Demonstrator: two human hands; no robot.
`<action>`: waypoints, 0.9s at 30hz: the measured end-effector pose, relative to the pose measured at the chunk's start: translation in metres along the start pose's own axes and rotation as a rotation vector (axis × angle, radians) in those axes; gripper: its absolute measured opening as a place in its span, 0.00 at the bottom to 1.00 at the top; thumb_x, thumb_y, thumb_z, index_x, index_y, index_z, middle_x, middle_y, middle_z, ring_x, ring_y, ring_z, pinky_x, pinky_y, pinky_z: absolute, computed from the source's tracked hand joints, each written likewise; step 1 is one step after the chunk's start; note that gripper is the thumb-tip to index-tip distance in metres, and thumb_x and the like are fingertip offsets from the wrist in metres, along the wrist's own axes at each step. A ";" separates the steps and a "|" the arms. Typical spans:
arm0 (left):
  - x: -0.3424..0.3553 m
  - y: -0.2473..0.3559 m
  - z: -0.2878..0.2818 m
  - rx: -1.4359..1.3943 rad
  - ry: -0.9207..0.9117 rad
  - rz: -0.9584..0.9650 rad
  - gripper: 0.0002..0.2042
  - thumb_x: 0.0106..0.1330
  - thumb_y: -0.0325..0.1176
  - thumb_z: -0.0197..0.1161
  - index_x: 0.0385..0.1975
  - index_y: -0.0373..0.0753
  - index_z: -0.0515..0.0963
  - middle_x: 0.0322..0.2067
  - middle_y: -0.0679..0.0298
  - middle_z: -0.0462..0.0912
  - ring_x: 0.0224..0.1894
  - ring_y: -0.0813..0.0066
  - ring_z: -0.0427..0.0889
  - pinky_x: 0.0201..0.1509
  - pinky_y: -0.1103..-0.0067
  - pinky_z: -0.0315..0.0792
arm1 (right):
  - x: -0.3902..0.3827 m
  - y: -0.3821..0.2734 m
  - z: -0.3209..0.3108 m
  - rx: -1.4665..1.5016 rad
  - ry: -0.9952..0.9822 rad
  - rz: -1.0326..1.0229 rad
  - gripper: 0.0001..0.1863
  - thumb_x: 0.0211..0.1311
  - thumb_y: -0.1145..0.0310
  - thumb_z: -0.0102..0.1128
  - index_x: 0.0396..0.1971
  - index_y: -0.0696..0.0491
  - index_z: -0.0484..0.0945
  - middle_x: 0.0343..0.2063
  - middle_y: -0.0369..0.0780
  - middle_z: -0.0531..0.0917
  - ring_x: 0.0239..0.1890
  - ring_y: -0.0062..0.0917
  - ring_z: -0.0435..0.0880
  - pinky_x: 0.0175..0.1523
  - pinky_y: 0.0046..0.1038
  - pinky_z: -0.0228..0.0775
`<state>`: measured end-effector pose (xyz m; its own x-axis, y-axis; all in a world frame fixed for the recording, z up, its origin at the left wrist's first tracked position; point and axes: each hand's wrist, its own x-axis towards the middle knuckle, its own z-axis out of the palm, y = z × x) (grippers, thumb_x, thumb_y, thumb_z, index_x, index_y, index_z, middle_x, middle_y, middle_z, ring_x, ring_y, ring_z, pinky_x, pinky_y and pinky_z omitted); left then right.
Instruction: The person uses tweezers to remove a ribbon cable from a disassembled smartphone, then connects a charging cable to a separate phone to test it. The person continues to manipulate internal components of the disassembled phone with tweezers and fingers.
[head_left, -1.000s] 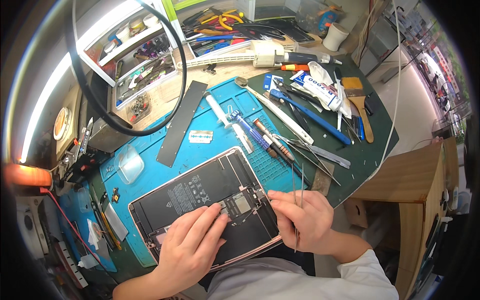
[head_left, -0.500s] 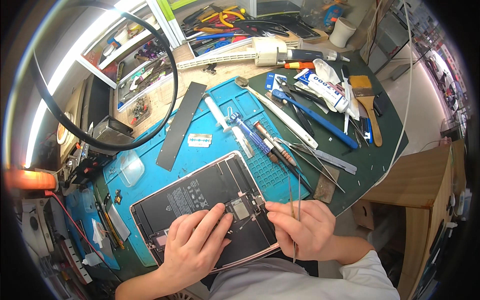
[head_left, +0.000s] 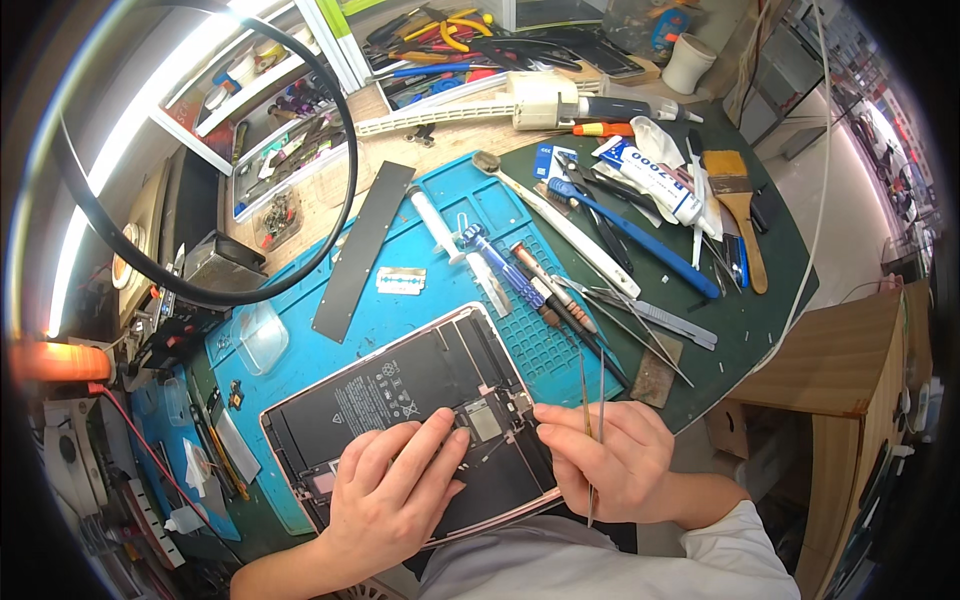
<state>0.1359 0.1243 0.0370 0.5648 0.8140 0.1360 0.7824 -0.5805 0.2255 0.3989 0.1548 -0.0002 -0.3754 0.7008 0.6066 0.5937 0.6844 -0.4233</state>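
Both hands were engaged on one opened tablet, seen from the single head view.

- Head view, workpiece: the opened tablet [head_left: 420, 430] lay face-down with its back removed on the blue silicone repair mat [head_left: 440, 300], at the near edge of the bench, directly before the person. Its black battery cells and a small metal shield [head_left: 484, 420] near the middle were exposed.
- Head view, left hand: the left hand [head_left: 395, 490] lay flat on the tablet's interior, fingers spread and extended, the fingertips resting just beside the metal shield. It was pressing down, not pinching anything.
- Head view, right hand: the right hand [head_left: 610, 465] was closed around a pair of fine tweezers [head_left: 592, 430], held along the palm with the long legs pointing away from the body. The index finger reached left to touch the board area at the tablet's right edge. Whether the tweezer tips gripped any part could not be told.
- Head view, surroundings: precision screwdrivers [head_left: 530, 280], a syringe [head_left: 435, 225], a razor blade [head_left: 401, 283] and a dark metal strip [head_left: 362, 250] lay on the mat beyond the tablet; a paintbrush [head_left: 740, 205] lay on the green mat, well apart.
- Assessment: the step appeared to be work on a connector or shield near the board. Good practice would call for steady, even pressure from the left hand, kept off the battery cells, and for tweezer tips kept away from the cells and flex cables.
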 end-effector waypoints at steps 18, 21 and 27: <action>0.006 0.002 0.002 0.029 -0.048 0.013 0.33 0.60 0.49 0.73 0.66 0.47 0.81 0.65 0.62 0.76 0.60 0.66 0.74 0.66 0.65 0.65 | -0.002 0.004 0.004 0.005 0.044 -0.013 0.18 0.50 0.77 0.70 0.44 0.55 0.87 0.42 0.40 0.92 0.33 0.26 0.87 0.32 0.25 0.75; 0.004 0.003 -0.001 0.015 -0.058 -0.003 0.33 0.61 0.51 0.73 0.68 0.48 0.80 0.65 0.62 0.75 0.60 0.64 0.72 0.66 0.64 0.65 | 0.000 0.003 0.003 0.005 0.027 -0.031 0.18 0.50 0.77 0.70 0.45 0.56 0.87 0.42 0.41 0.92 0.33 0.26 0.87 0.33 0.26 0.76; 0.007 0.000 0.004 -0.020 -0.057 0.011 0.33 0.61 0.51 0.73 0.68 0.47 0.80 0.66 0.61 0.74 0.60 0.63 0.71 0.66 0.63 0.64 | -0.004 0.004 0.004 -0.020 0.038 -0.008 0.18 0.50 0.77 0.70 0.45 0.56 0.87 0.42 0.40 0.92 0.35 0.27 0.87 0.34 0.26 0.76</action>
<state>0.1409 0.1302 0.0345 0.5875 0.8049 0.0839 0.7711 -0.5883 0.2435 0.3998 0.1554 -0.0069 -0.3532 0.6867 0.6354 0.6046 0.6858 -0.4052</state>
